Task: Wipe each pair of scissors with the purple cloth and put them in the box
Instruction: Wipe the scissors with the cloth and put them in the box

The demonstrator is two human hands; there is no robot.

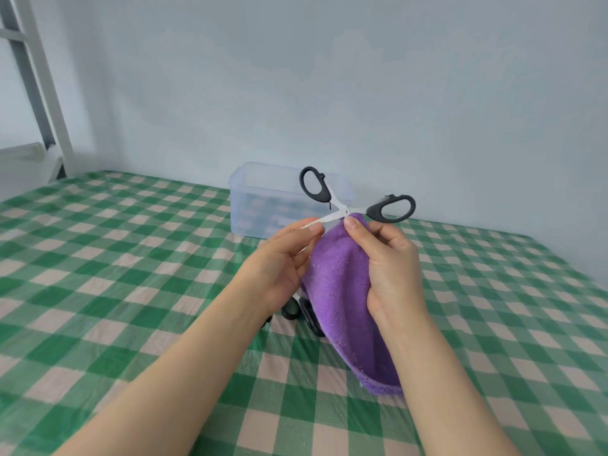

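Centrally, the fingertips of the left hand (279, 258) pinch the tip of one blade of the scissors (345, 210), which are spread wide with their black handles upward. The right hand (391, 268) grips the purple cloth (339, 291), its thumb pressing a fold against the other blade just beside the pivot; the rest of the cloth hangs down. Beneath the hands, other scissors (297, 309) lie partly hidden on the green checked tablecloth (131, 258). Behind stands the clear plastic box (250, 205).

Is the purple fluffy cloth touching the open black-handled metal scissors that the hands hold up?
Touching. The head view shows the right hand pinching the purple cloth onto the black-handled scissors right beside the pivot; no gap shows between them.
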